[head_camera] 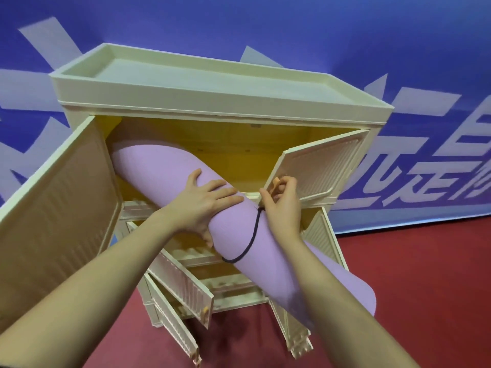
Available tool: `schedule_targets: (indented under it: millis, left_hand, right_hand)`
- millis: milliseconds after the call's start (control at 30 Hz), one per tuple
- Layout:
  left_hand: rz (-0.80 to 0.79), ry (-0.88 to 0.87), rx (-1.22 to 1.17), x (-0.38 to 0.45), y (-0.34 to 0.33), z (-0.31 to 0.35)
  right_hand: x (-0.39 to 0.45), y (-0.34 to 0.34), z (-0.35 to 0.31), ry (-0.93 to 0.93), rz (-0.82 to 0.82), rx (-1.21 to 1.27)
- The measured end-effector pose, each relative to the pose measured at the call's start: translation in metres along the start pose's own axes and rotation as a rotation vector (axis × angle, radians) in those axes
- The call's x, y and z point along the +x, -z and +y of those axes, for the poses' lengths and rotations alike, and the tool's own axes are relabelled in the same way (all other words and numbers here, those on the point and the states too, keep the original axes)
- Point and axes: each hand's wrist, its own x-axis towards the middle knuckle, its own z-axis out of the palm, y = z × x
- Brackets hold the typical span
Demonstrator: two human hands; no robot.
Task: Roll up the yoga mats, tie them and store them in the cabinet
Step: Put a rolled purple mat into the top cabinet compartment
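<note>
1. A red floor (pixel 398 274) meets a blue wall banner (pixel 265 22) with pale lettering; a cream cabinet (pixel 212 83) stands against it, several doors open.
2. The rolled mat's (pixel 164 166) far end lies inside the top compartment; its near end sticks out, partly behind the right forearm. The banner's lettering is cut off.
3. One purple mat, one dark cord (pixel 253 232) around it, two hands. The left hand (pixel 204 200) presses flat on the mat, fingers straight; the right hand (pixel 283 200) pinches the upper right door's (pixel 318 168) edge.
</note>
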Motion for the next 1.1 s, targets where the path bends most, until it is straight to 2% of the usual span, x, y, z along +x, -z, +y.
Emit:
schedule_targets:
  millis: [233, 333, 467, 533, 567, 633, 700, 767, 833, 933, 1033, 1100]
  left_hand:
    - [0.021, -0.089, 0.019, -0.012, -0.004, 0.005]
    - [0.03, -0.101, 0.027, -0.021, -0.005, 0.011]
    - [0.005, -0.061, -0.001, -0.021, -0.001, 0.012]
    - [-0.001, -0.049, -0.005, -0.019, 0.0, 0.013]
    - [-0.002, -0.049, -0.007, -0.019, 0.0, 0.013]
    - [-0.002, -0.05, -0.011, -0.018, 0.001, 0.013]
    - [0.003, -0.052, -0.008, -0.019, 0.002, 0.015]
    - [0.011, -0.043, -0.014, -0.022, 0.002, 0.016]
    - [0.023, -0.043, -0.015, -0.024, 0.002, 0.016]
    - [0.058, -0.056, -0.023, -0.025, 0.005, 0.019]
    - [0.097, -0.052, -0.049, -0.022, 0.009, 0.027]
    - [0.099, -0.037, -0.059, -0.02, 0.01, 0.031]
  right_hand:
    - [-0.027, 0.031, -0.002, -0.098, 0.143, -0.042]
    - [-0.042, 0.04, -0.001, -0.048, 0.232, -0.076]
    - [-0.064, 0.045, 0.0, -0.096, 0.52, -0.369]
    - [-0.071, 0.051, -0.001, -0.025, 0.626, -0.551]
    - [-0.074, 0.054, 0.0, 0.065, 0.623, -0.623]
    - [-0.08, 0.061, 0.0, 0.246, 0.486, -0.662]
    - [-0.085, 0.065, 0.002, 0.321, 0.253, -0.656]
    - [-0.088, 0.07, 0.011, 0.343, 0.088, -0.81]
    - [-0.093, 0.077, 0.02, 0.273, 0.049, -0.966]
    - [-0.1, 0.085, 0.022, 0.134, 0.114, -0.996]
    - [-0.103, 0.092, 0.023, -0.117, 0.075, -0.899]
    - [-0.104, 0.099, 0.016, -0.067, -0.033, -0.813]
